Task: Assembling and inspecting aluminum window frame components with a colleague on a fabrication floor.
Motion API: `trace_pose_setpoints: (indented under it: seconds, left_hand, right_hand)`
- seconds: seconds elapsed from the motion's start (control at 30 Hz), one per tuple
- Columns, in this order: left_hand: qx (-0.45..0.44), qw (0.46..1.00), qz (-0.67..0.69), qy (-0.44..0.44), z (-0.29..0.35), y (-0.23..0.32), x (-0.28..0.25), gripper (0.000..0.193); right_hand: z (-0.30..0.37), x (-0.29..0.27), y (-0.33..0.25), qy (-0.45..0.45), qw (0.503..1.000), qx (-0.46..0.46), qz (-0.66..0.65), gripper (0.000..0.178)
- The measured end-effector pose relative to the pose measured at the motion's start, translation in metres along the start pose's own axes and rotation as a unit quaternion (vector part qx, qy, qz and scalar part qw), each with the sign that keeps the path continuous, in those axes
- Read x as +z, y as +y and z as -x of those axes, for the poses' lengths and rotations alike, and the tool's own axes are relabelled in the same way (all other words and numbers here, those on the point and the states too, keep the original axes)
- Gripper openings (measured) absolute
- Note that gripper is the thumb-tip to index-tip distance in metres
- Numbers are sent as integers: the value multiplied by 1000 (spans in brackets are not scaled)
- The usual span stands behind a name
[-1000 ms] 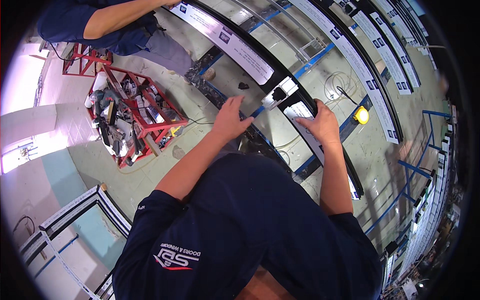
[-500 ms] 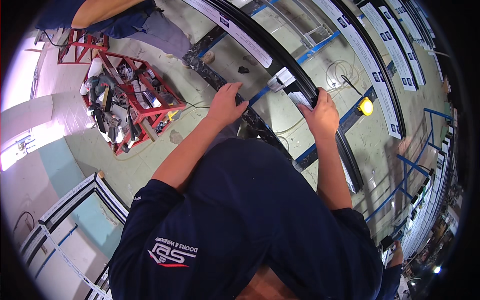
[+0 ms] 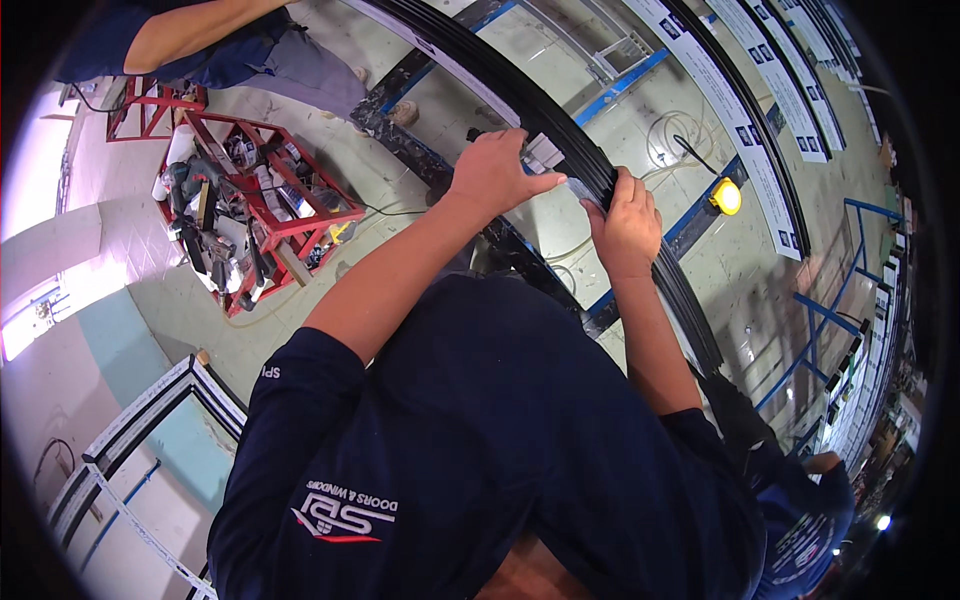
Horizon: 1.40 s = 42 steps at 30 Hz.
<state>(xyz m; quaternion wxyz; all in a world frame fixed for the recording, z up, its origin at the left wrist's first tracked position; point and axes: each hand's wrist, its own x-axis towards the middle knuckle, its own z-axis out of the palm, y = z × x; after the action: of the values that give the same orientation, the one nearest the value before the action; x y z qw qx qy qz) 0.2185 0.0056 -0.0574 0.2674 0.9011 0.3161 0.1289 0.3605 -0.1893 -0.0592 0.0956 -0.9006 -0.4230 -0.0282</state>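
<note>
Since the earlier frame, the left hand has moved forward from the stand's near rail to the long black profile, which has rolled further over, so its ribbed side faces up and its white label strip shows narrower. Blue-and-black, the steel stand spreads below the work, its rails crossing over a pale floor. Across it lies the profile, running from beyond the stand's far edge to past its lower crossbar. To the right, another black profile with a white label strip runs alongside, well apart from the first. At upper left, a co-worker leans over the far end. Left of the stand's near rail, a red metal crate holds tools and bottles. The right hand pinches the profile, fingers over its outer edge and thumb on the near side. The left hand is spread, thumb stretched away from the fingers and pointing towards the right thumb. A lit yellow lamp sits near the right end of the stand's lower crossbar. Smallest is a silver-white block at the profile's near edge, beside the left fingers; whether they touch it, I cannot tell.
</note>
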Motion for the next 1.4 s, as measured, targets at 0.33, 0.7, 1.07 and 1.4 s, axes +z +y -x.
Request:
trace_pose_setpoints:
  seconds: [0.33, 0.7, 1.07, 1.4]
  left_hand:
    - [36, 999, -30, -27, -18, 2, 15, 49]
    - [69, 996, -44, 44, -20, 0, 19, 50]
    - [51, 997, -58, 1, -20, 16, -3, 59]
    - [101, 994, -28, 39, -3, 37, -16, 53]
  right_hand:
    - [1, -1, 4, 18, 1000, -7, -19, 78]
    - [-3, 0, 4, 14, 1000, 2, -27, 77]
    - [-1, -18, 2, -6, 998, 19, -52, 75]
    - [18, -28, 6, 27, 998, 22, -55, 78]
